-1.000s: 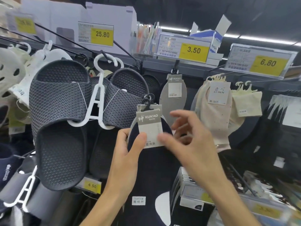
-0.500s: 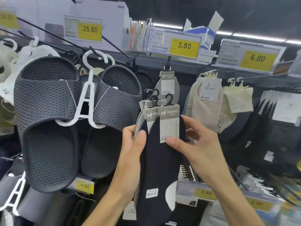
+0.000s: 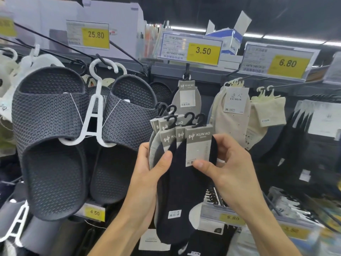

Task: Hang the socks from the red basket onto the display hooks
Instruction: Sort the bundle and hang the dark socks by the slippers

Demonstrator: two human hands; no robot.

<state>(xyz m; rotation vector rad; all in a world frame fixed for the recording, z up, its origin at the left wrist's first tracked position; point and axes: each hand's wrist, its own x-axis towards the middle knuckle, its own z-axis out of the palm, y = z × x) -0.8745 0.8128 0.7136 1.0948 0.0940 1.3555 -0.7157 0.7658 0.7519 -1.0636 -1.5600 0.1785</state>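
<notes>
I have the left hand wrapped round a fanned bundle of dark and grey socks, thumb across the front and fingers behind. It holds them up in front of the middle of the rack, below the display hook under the 3.50 price tag. The right hand pinches the front card of the bundle, thumb on its lower edge and fingers curled behind. The small black hangers on the cards stand free, on no hook. One grey sock hangs on that hook, just above the bundle. On the left, a pair of big dark slippers on a white hanger juts out close beside the bundle, under a 25.80 tag. On the right, cream socks hang under a 6.80 tag, with black socks toward the rack's right edge. A 5.80 tag on a lower rail shows beside the right wrist. A blue-and-white box sits on the top shelf, with light strips in the dark ceiling behind it.
</notes>
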